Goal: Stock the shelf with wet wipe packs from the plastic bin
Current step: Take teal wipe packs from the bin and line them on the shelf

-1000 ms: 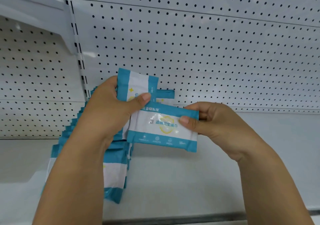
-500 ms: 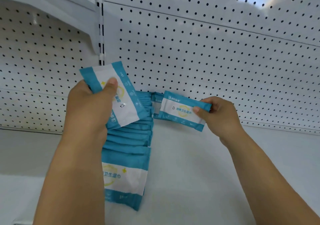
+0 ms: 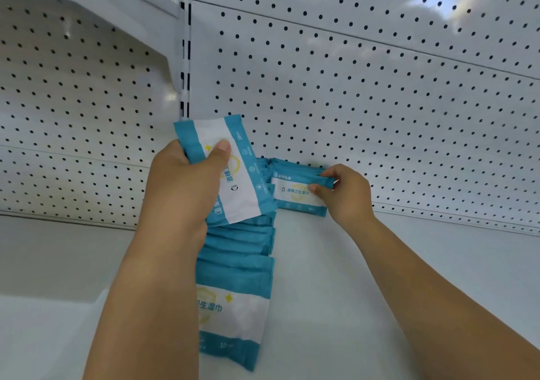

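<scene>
Two white surfaces fill most of what we see: the pegboard back panel, dotted with dark holes, and the shelf that meets it along the back edge. A slotted upright splits the panel, and an upper shelf juts out at the top left.

On the shelf a row of wet wipe packs runs from near the front edge to the back edge. The packs are blue and white and overlap one another, and the nearest one shows its printed face.

Our left hand is raised over the far part of that row. It grips a tilted pack, with the thumb pressed on the printed front and the fingers curled round behind. There is a second blue layer under it, and we cannot tell whether that is another pack.

Our right hand reaches to the back edge, just right of the row's far end. It pinches a smaller-looking pack by its right end — thumb on the front, fingers folded over the top. This pack lies lengthwise against the foot of the back panel and touches the row's last packs. We cannot tell whether its lower edge rests on the shelf.
</scene>
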{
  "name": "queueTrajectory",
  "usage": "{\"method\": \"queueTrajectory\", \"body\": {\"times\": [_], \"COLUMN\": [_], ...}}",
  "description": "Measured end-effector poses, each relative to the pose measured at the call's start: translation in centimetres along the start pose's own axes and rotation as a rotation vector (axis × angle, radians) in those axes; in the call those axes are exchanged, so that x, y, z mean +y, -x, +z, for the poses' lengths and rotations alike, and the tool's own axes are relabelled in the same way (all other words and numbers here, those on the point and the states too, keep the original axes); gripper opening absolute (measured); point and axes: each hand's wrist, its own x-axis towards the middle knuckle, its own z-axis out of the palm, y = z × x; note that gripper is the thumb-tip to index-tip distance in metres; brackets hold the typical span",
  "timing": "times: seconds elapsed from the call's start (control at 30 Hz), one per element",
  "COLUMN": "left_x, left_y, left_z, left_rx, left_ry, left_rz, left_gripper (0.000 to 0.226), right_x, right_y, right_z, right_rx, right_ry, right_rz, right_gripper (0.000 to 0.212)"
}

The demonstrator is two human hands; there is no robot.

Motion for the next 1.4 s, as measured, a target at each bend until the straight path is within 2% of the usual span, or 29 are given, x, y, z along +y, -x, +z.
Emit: {"method": "queueTrajectory", "body": {"times": [0.1, 0.23, 0.3, 0.43, 0.6, 0.7, 0.8, 0.87, 0.97, 1.03, 1.1, 1.2, 1.3, 1.4], "left_x": [0.1, 0.1, 0.3, 0.7, 0.3, 0.3, 0.1, 0.1, 0.1, 0.2, 0.3, 0.1, -0.3, -0.2], "left_y": [0.0, 0.2, 0.4, 1.4, 3.4, 4.2, 4.6, 4.8, 5.1, 4.9, 4.6, 4.1, 3.7, 3.9], "left_z": [0.1, 0.3, 0.6, 1.9, 3.2, 3.5, 3.6, 3.9, 4.6, 4.8, 4.8, 4.5, 4.4, 4.7], "left_rx": [-0.012, -0.068, -0.128, -0.3, -0.474, -0.537, -0.534, -0.536, -0.552, -0.519, -0.473, -0.399, -0.294, -0.307], "left_ry": [0.004, 0.007, 0.021, -0.007, -0.132, -0.14, -0.228, -0.289, -0.321, -0.356, -0.385, -0.294, -0.312, -0.361], "left_rz": [-0.017, -0.043, -0.075, -0.133, -0.109, -0.107, -0.088, -0.076, -0.079, -0.059, -0.045, -0.054, 0.029, 0.125], "left_gripper": [0.005, 0.008, 0.012, 0.018, 0.03, 0.038, 0.051, 0.054, 0.048, 0.042, 0.036, 0.025, 0.012, 0.008], "right_x": [0.2, -0.7, -1.9, -4.8, -6.4, -7.2, -7.1, -6.9, -6.1, -5.4, -4.8, -4.4, -3.8, -3.6], "right_y": [0.6, 1.5, 2.4, 5.5, 9.3, 9.9, 10.4, 11.0, 11.2, 10.8, 10.5, 10.3, 10.4, 10.4], "right_z": [0.3, -1.0, -2.5, -6.0, -6.8, -7.4, -8.6, -9.1, -9.4, -9.6, -9.7, -9.7, -9.4, -9.7], "right_rx": [0.039, 0.056, 0.132, 0.177, 0.074, -0.041, -0.143, -0.209, -0.199, -0.152, -0.091, -0.076, -0.16, -0.217], "right_ry": [0.042, 0.161, 0.087, -0.188, -0.377, -0.454, -0.63, -0.669, -0.67, -0.74, -0.816, -0.908, -0.802, -0.663], "right_rz": [-0.047, -0.128, -0.147, -0.1, -0.061, 0.067, 0.205, 0.214, 0.12, 0.112, 0.157, 0.232, 0.236, 0.179], "right_gripper": [0.029, 0.045, 0.039, 0.004, 0.013, 0.03, 0.058, 0.066, 0.034, 0.024, 0.024, 0.022, 0.021, 0.031]}}
